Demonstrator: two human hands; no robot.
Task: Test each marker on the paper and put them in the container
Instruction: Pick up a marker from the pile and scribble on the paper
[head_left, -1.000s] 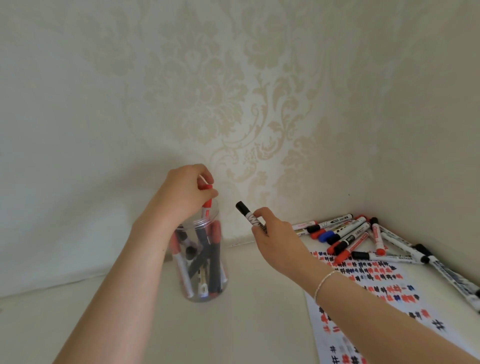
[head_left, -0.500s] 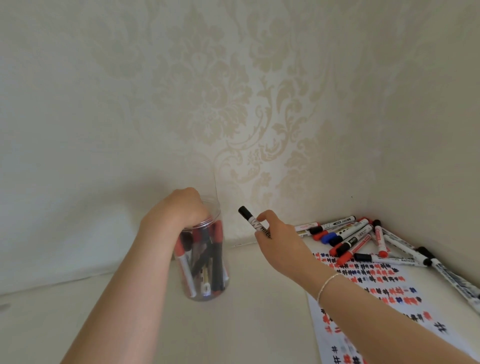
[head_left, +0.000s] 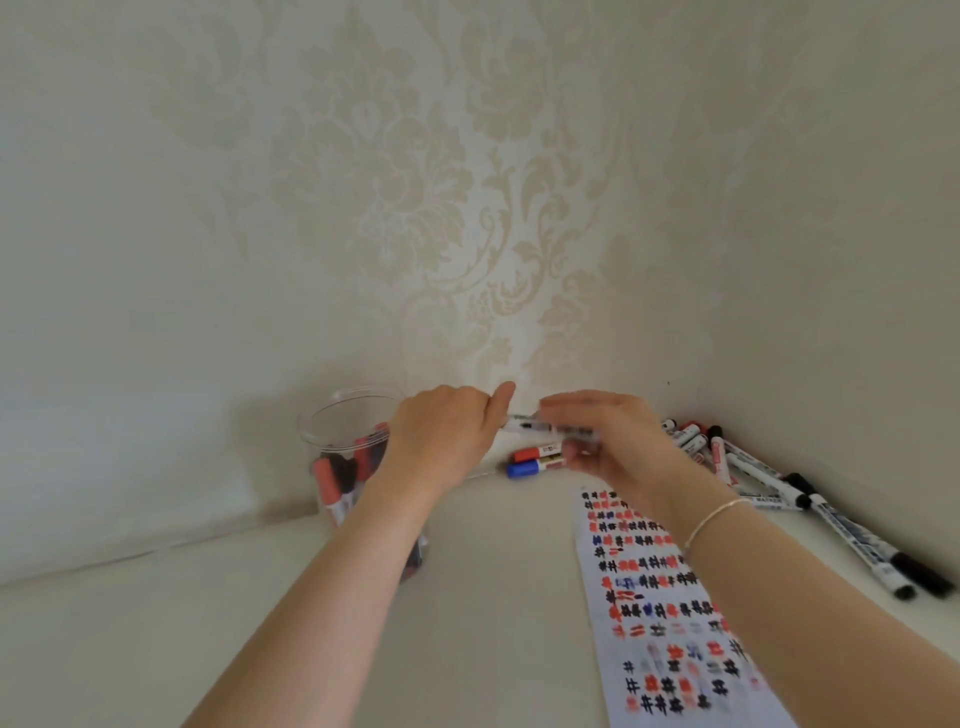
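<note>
Both hands hold one marker (head_left: 550, 429) between them, above the tabletop (head_left: 493, 597).

The left hand (head_left: 441, 441) grips one end of the marker with curled fingers, and the right hand (head_left: 608, 441) grips the other end; the right hand is blurred, so how its fingers lie is unclear. The clear container (head_left: 332, 441) with markers inside stands just beside the left wrist. The paper (head_left: 654, 597), full of red, black and blue marks, lies under the right forearm. A red marker (head_left: 535, 453) and a blue marker (head_left: 532, 467) lie below the hands, and more markers (head_left: 753, 473) lie in the corner.
</note>
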